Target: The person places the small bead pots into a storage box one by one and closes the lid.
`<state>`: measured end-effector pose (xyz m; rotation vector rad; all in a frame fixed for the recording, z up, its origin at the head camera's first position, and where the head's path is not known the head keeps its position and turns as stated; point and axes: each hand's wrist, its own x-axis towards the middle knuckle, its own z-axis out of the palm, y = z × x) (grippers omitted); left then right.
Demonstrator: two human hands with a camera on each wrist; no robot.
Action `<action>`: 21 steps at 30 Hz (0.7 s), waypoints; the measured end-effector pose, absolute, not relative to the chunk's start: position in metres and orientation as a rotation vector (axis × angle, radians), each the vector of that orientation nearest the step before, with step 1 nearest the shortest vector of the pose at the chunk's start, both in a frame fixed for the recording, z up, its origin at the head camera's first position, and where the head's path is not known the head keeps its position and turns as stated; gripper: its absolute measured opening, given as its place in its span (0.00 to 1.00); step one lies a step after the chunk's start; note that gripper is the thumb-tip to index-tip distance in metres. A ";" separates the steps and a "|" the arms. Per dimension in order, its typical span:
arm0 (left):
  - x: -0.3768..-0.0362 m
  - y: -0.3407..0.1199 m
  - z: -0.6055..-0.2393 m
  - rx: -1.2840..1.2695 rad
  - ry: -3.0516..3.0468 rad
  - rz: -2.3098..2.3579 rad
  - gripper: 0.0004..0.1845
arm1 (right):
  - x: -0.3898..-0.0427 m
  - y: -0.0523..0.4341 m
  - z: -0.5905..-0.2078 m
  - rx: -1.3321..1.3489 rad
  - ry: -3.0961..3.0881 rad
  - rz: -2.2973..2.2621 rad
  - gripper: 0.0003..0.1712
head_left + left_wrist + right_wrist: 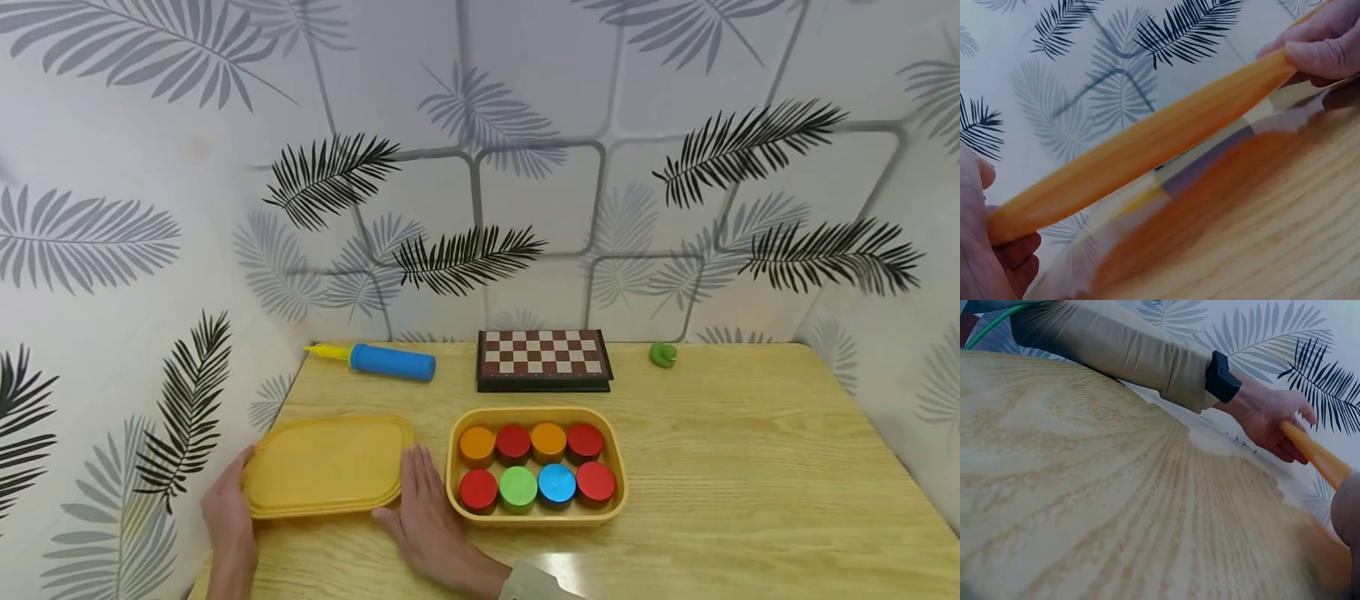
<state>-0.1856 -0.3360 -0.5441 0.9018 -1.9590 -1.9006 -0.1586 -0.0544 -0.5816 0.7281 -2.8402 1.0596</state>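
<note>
Lid (326,465) gripped by both hands, underside hidden; right fingers (1347,512) cropped.

Your inventory: yellow lid (326,464); yellow tray (536,518) with four red, two orange, one green, one blue discs (536,467); brown-and-cream checkered board (543,357); blue pump (392,362), yellow-tipped; green lump (663,354); pale wood-grain table (750,500); grey-and-black palm-leaf wall (525,167).

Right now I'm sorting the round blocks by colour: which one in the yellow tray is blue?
The blue block sits in the near row, third from the left, between the green block and a red one.
</note>
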 end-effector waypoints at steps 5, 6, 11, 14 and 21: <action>-0.177 -0.334 -0.528 0.759 -1.601 -2.048 0.24 | -0.151 -0.062 -0.578 0.719 -2.692 1.164 0.54; -0.175 -0.333 -0.525 0.722 -1.550 -2.062 0.24 | -0.148 -0.063 -0.576 0.722 -2.655 1.150 0.56; -0.166 -0.326 -0.510 0.533 -1.380 -2.145 0.25 | -0.140 -0.064 -0.556 0.725 -2.443 1.000 0.54; -0.162 -0.318 -0.499 0.378 -1.276 -2.219 0.26 | -0.143 -0.059 -0.540 0.717 -2.318 0.999 0.48; -0.160 -0.286 -0.476 -0.095 -1.103 -2.131 0.29 | -0.152 -0.034 -0.509 0.666 -2.201 1.130 0.44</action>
